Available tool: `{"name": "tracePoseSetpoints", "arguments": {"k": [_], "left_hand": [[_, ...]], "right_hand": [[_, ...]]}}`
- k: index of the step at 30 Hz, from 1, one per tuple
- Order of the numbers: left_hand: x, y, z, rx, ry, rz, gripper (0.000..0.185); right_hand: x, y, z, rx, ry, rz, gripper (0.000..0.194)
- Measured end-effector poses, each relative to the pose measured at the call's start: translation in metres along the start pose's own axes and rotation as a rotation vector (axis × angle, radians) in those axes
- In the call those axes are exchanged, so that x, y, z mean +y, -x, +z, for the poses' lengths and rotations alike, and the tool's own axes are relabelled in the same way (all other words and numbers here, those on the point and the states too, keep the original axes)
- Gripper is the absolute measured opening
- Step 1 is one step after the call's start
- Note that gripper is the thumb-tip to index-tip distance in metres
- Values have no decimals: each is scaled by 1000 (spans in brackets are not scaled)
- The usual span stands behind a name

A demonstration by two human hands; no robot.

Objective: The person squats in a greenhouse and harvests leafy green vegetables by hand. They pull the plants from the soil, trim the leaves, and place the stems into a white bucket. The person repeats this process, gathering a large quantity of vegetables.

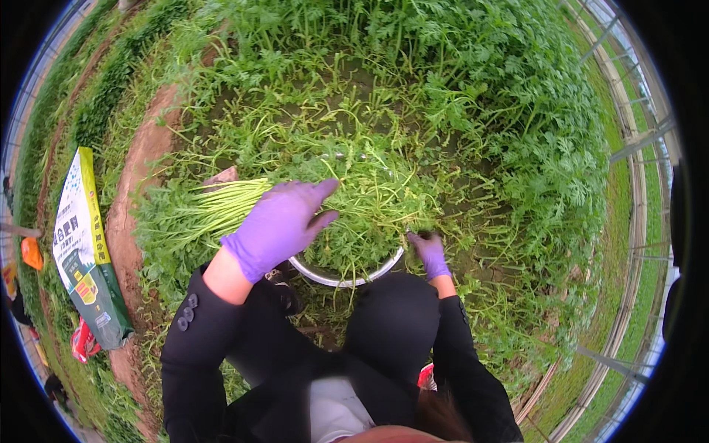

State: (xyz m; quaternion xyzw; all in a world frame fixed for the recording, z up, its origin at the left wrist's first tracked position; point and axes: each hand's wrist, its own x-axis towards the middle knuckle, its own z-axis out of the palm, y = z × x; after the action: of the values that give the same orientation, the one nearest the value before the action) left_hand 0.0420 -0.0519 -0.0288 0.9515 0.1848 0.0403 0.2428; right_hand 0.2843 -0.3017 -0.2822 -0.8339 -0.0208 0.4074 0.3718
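My left hand (285, 224), in a purple glove, is above the left side of a round metal-rimmed basin (332, 281). Its thumb and forefinger are spread apart, with nothing visible between them. Just beyond its wrist side lies a bundle of pale green cut stems (232, 204), leafy ends pointing left; the hand covers part of it. Loose leafy greens (360, 238) heap over the basin and hide most of its rim. Beside the basin's right edge is my right hand (429, 252), also gloved, with dark, blurred fingertips near some greens. Whether it grips anything is unclear.
Tall leafy plants (532, 99) grow ahead and right, with cut stubble (354, 102) before them. Left, a printed fertilizer sack (88, 260) lies by a bare soil ridge (133, 183). An orange bag (32, 253) is farther left. Metal greenhouse framing (642, 138) curves along the right.
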Motion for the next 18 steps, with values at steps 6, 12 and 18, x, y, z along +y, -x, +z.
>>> {"name": "tracePoseSetpoints", "arguments": {"k": [6, 12, 18], "left_hand": [[-2, -1, -5, -75, -26, -13, 46], [-2, -6, 2, -44, -25, 36, 44], [-16, 0, -5, -27, 124, -43, 40]], "right_hand": [[19, -24, 45, -196, 70, 162, 60], [29, -31, 60, 27, 62, -33, 62], [84, -33, 43, 240, -258, -11, 49]]}}
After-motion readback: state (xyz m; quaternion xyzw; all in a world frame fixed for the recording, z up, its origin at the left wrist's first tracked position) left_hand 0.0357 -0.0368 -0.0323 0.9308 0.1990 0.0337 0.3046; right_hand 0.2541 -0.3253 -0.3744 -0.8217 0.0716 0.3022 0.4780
